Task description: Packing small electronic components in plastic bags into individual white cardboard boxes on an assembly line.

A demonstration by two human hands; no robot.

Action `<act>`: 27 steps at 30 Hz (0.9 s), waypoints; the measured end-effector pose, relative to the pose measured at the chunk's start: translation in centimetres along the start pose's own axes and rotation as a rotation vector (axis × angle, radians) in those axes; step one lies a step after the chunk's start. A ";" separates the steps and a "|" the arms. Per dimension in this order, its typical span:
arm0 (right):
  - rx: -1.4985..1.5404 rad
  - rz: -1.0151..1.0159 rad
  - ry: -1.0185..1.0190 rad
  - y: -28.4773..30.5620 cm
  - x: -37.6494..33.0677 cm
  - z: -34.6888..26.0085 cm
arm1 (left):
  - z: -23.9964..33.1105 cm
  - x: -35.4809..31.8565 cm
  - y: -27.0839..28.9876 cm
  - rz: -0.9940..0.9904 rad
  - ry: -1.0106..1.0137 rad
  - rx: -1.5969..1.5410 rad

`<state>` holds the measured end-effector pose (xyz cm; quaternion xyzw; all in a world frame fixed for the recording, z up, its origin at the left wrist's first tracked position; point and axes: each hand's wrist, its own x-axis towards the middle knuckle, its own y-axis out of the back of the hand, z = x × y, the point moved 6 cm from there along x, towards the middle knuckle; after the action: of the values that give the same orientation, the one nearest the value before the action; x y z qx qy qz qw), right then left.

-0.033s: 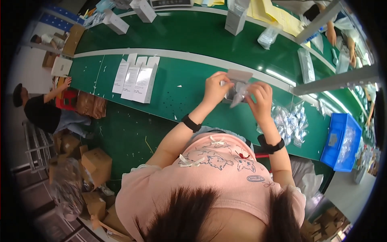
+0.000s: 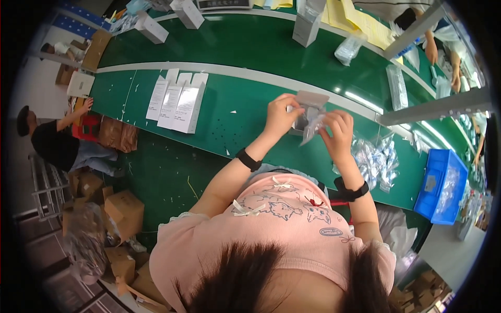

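Note:
Above the green bench, my left hand [image 2: 283, 115] is closed on the side of a small open box [image 2: 313, 97] with its flap raised. My right hand [image 2: 336, 130] is closed on a crinkled clear plastic bag [image 2: 312, 129] at the mouth of that box. What lies inside the bag and box is too blurred to make out. Near my right wrist is a pile of small clear bags with silvery contents [image 2: 377, 159]. Three white boxes with open flaps [image 2: 179, 107] lie side by side to the left of my hands.
A blue bin [image 2: 428, 201] stands at the bench's right end. Across the raised shelf are white boxes [image 2: 305, 31], a clear-wrapped pack [image 2: 348, 49] and yellow paper [image 2: 360, 23]. A metal post [image 2: 436, 107] crosses the right side. Other people work at left and far right.
The clear bag has shifted slightly to the right and its folds hang differently by the box. Both my hands stay in nearly the same place.

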<state>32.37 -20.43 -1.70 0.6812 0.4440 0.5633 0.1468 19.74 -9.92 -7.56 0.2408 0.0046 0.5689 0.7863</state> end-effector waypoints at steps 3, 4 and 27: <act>0.060 0.020 -0.006 0.2 -0.3 -0.3 | 0.0 -0.1 -0.2 -0.025 0.023 -0.082; 0.058 0.021 -0.004 0.1 -0.3 -0.4 | 0.0 -0.2 -0.1 -0.021 0.017 -0.083; 0.041 -0.160 -0.002 -2.9 1.1 -1.0 | -1.4 0.1 0.2 -0.017 -0.085 -0.078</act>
<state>30.18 -18.22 -2.74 0.6470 0.5082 0.5399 0.1779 19.19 -9.25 -8.70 0.2340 -0.0490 0.5512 0.7994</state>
